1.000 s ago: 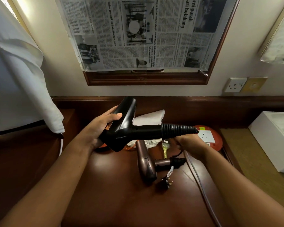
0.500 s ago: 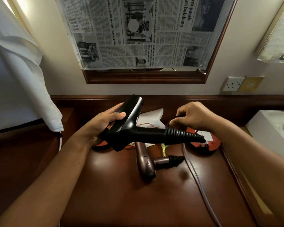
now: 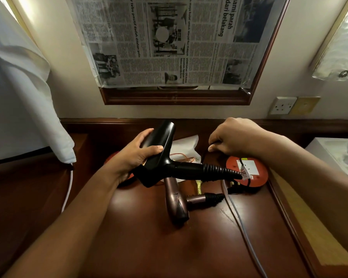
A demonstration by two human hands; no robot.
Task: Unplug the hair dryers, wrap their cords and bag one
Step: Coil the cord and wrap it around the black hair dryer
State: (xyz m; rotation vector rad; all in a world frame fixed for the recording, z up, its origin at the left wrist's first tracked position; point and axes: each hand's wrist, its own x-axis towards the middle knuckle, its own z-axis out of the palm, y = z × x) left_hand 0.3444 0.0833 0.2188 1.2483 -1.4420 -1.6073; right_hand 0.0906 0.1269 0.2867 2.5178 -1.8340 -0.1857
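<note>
Two hair dryers are here. Your left hand [image 3: 138, 157] grips the black dryer [image 3: 165, 157]. Your right hand [image 3: 232, 137] pinches its thin cord [image 3: 241, 163]. You are wrapping. Next, loop the cord round the handle. The brown dryer [image 3: 176, 203] lies below your hands on the worktop [image 3: 149, 247].

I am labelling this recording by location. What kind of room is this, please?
Probably a hotel room or bedroom dressing area: a wooden vanity counter below a framed mirror covered with newspaper, a wall socket, and two hair dryers.
</note>
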